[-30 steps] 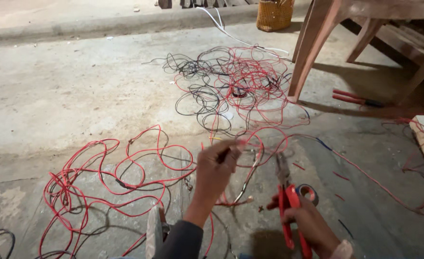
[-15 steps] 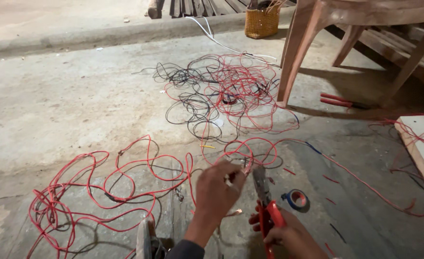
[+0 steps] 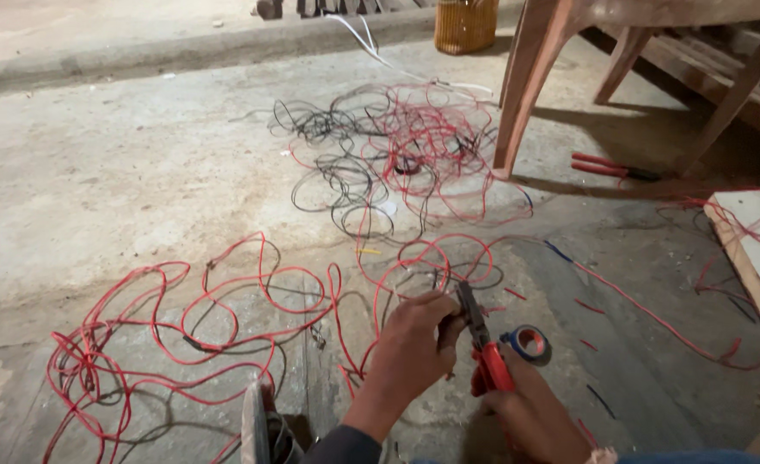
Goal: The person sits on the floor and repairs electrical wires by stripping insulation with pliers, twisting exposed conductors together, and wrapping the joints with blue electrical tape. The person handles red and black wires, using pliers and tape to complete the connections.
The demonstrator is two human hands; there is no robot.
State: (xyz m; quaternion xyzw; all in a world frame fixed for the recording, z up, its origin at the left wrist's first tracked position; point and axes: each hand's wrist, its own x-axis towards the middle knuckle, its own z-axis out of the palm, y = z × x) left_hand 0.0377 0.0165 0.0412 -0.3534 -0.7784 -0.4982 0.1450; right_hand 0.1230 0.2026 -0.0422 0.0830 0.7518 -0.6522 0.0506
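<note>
At the bottom centre of the frame, the right hand (image 3: pixel 530 412) clenches the red-handled pliers (image 3: pixel 483 344), whose long axis tilts up and slightly left. The left hand (image 3: pixel 414 344), just left of the nose, pinches a wire end against it. A tape roll (image 3: pixel 528 344) lies just right; red wire (image 3: pixel 182 326) loops left; a tangled wire pile (image 3: pixel 397 146) lies farther up the concrete floor (image 3: pixel 96 172).

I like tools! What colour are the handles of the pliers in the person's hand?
Red handles on the pliers, dark metal jaws, seen in the head view.
</note>
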